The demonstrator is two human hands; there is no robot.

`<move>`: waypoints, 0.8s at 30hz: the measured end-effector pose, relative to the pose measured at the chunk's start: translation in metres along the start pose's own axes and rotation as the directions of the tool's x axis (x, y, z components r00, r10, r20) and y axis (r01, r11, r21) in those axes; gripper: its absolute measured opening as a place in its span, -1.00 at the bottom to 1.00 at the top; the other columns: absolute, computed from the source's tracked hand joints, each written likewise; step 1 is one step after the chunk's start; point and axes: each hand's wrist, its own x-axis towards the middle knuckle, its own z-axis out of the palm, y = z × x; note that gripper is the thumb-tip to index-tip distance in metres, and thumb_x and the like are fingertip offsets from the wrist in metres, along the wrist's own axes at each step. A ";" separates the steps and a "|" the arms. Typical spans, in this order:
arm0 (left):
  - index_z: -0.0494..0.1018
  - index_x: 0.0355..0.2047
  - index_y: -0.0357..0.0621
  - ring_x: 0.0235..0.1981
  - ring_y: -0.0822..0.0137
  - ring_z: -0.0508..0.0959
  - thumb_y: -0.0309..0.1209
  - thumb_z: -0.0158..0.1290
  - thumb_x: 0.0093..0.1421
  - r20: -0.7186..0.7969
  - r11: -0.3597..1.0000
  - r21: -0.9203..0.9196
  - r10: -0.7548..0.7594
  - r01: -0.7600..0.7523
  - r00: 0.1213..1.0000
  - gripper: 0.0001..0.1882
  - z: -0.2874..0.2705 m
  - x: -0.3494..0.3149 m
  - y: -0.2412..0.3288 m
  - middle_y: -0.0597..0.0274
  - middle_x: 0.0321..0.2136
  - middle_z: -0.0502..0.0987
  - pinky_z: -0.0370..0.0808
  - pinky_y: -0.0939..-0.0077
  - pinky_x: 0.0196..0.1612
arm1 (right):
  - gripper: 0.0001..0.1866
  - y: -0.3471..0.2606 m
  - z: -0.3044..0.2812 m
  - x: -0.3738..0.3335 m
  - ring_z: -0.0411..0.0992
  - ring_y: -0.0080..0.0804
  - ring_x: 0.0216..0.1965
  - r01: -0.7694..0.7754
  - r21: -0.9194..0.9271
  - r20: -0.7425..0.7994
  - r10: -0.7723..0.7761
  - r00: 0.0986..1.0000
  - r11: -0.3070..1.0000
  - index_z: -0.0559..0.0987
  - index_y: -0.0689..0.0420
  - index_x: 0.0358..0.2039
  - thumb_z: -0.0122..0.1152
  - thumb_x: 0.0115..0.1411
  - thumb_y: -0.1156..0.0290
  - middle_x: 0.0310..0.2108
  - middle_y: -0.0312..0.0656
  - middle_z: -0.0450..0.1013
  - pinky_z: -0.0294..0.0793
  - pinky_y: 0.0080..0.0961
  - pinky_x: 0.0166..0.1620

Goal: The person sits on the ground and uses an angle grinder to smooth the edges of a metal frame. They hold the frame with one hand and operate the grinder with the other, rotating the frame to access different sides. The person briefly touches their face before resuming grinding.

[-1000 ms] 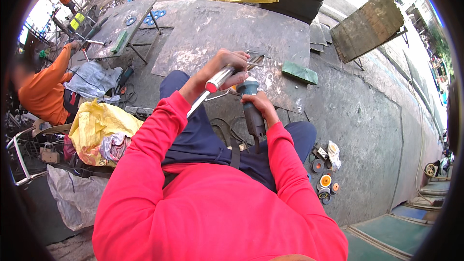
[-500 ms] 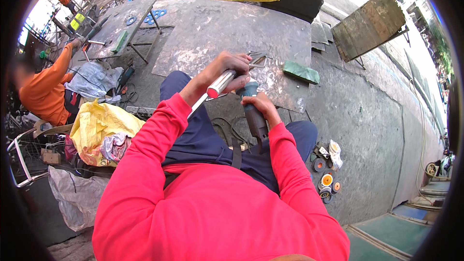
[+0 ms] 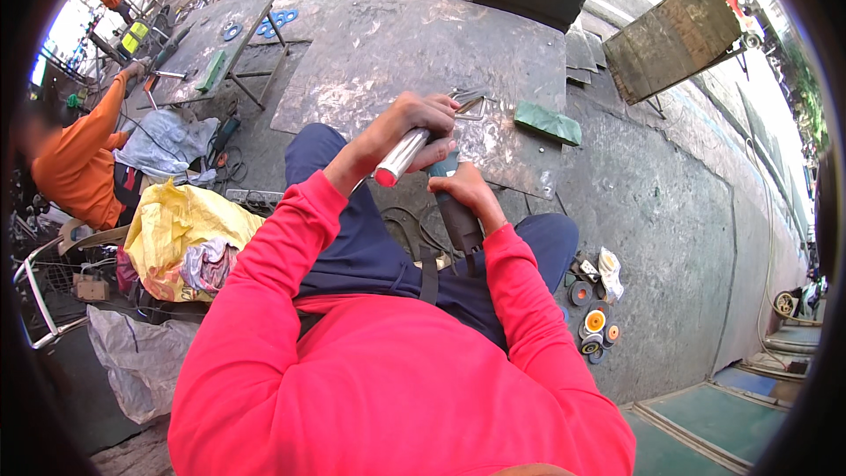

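My left hand point(image 3: 423, 128) is closed around a shiny metal tube point(image 3: 404, 155) with a red end that points back toward me. Beyond its fingers, thin bent metal pieces point(image 3: 472, 106) stick out over the board. My right hand point(image 3: 469, 191) wraps round the body of a grinder point(image 3: 460, 225), teal at the front and dark behind. The grinder's front end lies just beneath my left hand, which hides its head. Whether the disc touches the metal cannot be made out.
A worn flat board point(image 3: 370, 62) lies ahead, with a green block point(image 3: 548, 123) on its right. Abrasive discs point(image 3: 596, 322) sit by my right knee. A yellow sack point(image 3: 189, 234) is at left, near a co-worker in an orange sleeve point(image 3: 92, 137). A tilted panel point(image 3: 674, 35) stands far right.
The tube's red end has swung slightly left and toward me, and the rod seen under it is now mostly hidden. My right hand and the grinder have shifted a little left.
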 end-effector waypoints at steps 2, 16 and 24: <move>0.33 -0.67 -0.32 -0.62 0.04 0.33 -0.63 0.07 -0.03 -0.016 1.000 0.001 -0.001 0.001 1.000 -0.84 0.001 -0.001 0.002 0.07 -0.71 0.26 0.43 0.21 0.09 | -0.52 -0.006 0.003 -0.002 0.51 -0.33 -0.49 -0.004 -0.006 0.005 0.004 1.000 1.000 0.59 0.33 -0.53 0.44 -0.32 0.13 -0.52 -0.07 0.55 0.51 -0.40 -0.36; 0.36 -0.65 -0.33 -0.59 0.09 0.39 -0.62 0.08 -0.02 -0.005 1.000 0.016 -0.027 0.027 1.000 -0.86 -0.003 -0.002 0.002 0.06 -0.68 0.32 0.43 0.22 0.09 | -0.54 -0.012 0.010 -0.007 0.50 -0.38 -0.49 0.040 0.052 -0.011 -0.040 0.999 0.998 0.60 0.32 -0.50 0.43 -0.27 0.15 -0.51 -0.09 0.55 0.50 -0.40 -0.37; 0.40 -0.62 -0.33 -0.55 0.13 0.46 -0.59 0.07 0.03 -0.048 0.998 0.018 -0.058 0.059 0.997 -0.87 -0.006 -0.004 0.002 0.07 -0.66 0.38 0.43 0.21 0.10 | -0.53 -0.017 0.014 -0.014 0.52 -0.32 -0.49 -0.034 0.020 -0.062 0.035 0.997 0.999 0.59 0.36 -0.53 0.43 -0.27 0.15 -0.52 -0.03 0.55 0.51 -0.38 -0.36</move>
